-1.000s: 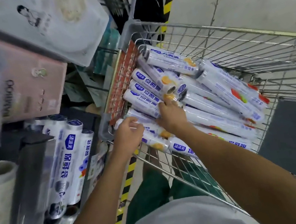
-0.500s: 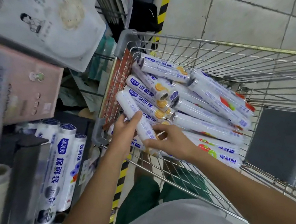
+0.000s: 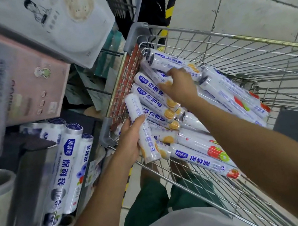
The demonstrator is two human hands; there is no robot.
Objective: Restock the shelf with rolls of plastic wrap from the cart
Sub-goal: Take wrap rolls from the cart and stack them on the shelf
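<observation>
— Holding anything yet, at the near end of the cart (image 3: 249, 38)?

— Yes. The left hand (image 3: 129, 139) grips one roll (image 3: 143, 131) at the cart's near left corner, tipped up clear of the pile (image 3: 197, 138). Half a second ago both hands were at this roll; now the left has it alone.

— And the right hand?

— The right hand (image 3: 179, 88) has moved deeper into the cart, toward its far left corner, fingers bent over the far rolls (image 3: 163, 63). Whether it has closed on one, I cannot tell.

— What does that mean for the job?

— Probably one roll is secured and a second is being gathered before the turn to the shelf (image 3: 31, 176), just left of the cart, where standing rolls (image 3: 68, 164) already wait. Many rolls remain in the cart.
</observation>
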